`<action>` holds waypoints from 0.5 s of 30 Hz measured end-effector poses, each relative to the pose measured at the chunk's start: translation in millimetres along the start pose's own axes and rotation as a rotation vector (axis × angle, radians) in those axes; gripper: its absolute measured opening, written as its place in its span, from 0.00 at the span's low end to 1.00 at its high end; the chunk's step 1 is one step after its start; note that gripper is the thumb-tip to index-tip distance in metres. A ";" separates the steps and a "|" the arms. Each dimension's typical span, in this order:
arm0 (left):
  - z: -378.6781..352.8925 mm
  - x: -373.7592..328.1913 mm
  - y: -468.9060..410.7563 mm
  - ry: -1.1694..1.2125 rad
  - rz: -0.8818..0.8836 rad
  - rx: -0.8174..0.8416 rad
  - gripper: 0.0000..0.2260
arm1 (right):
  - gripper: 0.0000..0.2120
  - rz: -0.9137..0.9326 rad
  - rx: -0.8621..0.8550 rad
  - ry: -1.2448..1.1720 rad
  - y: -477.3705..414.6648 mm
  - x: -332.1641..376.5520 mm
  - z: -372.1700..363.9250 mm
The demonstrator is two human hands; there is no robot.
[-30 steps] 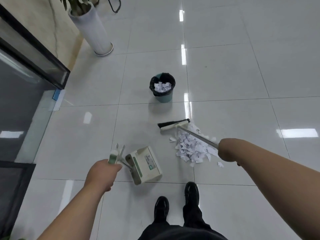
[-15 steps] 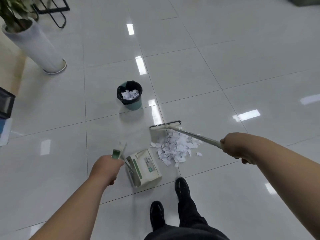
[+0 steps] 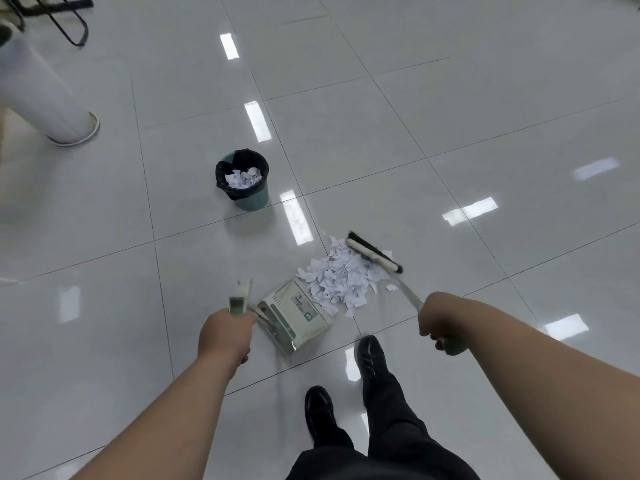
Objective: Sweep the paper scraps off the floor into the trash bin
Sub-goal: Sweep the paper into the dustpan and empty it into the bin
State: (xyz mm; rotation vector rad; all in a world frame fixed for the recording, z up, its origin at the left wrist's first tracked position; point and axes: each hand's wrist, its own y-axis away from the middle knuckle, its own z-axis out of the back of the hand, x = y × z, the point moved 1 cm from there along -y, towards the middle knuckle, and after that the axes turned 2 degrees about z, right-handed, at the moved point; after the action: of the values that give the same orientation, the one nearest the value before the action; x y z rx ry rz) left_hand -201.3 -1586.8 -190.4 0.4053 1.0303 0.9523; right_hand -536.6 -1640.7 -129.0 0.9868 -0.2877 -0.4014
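Note:
A heap of white paper scraps (image 3: 341, 280) lies on the glossy tiled floor, just in front of my feet. My right hand (image 3: 437, 320) grips the handle of a broom, whose black-bristled head (image 3: 374, 252) rests at the far right edge of the heap. My left hand (image 3: 225, 332) grips the upright handle of a cream and green dustpan (image 3: 294, 315); its open mouth touches the near left side of the heap. Farther back to the left stands a teal trash bin (image 3: 244, 181) with a black liner and scraps inside.
A tall white planter (image 3: 41, 95) stands at the far left, with black metal chair legs (image 3: 65, 19) behind it. My two black shoes (image 3: 370, 358) are planted just behind the dustpan. Bare tiles stretch to the right and beyond the bin.
The broom head has swung from the heap's far left side to its far right side. The dustpan now touches the scraps. The view has turned, so the bin sits farther left.

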 end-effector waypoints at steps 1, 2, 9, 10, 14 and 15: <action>-0.3 0.6 -0.5 0.000 -0.004 -0.003 0.07 | 0.12 0.026 0.017 -0.006 -0.2 1.6 -9.8; -0.1 -0.4 -1.8 0.010 -0.005 -0.001 0.08 | 0.13 0.041 0.024 0.005 3.2 6.3 -16.8; 12.0 -5.5 -18.9 0.060 0.011 -0.018 0.07 | 0.11 0.043 0.143 0.246 33.3 12.7 -24.0; 11.9 -4.6 -18.7 0.061 0.011 -0.018 0.07 | 0.11 0.049 0.152 0.265 40.3 15.9 -16.2; 6.4 -4.8 -14.9 0.073 0.018 0.015 0.05 | 0.13 0.094 0.169 0.306 61.0 23.8 9.1; 6.3 -5.7 -14.0 0.081 0.028 0.027 0.05 | 0.11 0.096 0.159 0.295 64.3 24.2 15.4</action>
State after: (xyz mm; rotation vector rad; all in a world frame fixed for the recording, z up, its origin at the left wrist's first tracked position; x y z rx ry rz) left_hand -190.2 -1598.4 -193.8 0.4075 1.1143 0.9869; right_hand -508.8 -1631.7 -65.0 1.1671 -0.0995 -0.1436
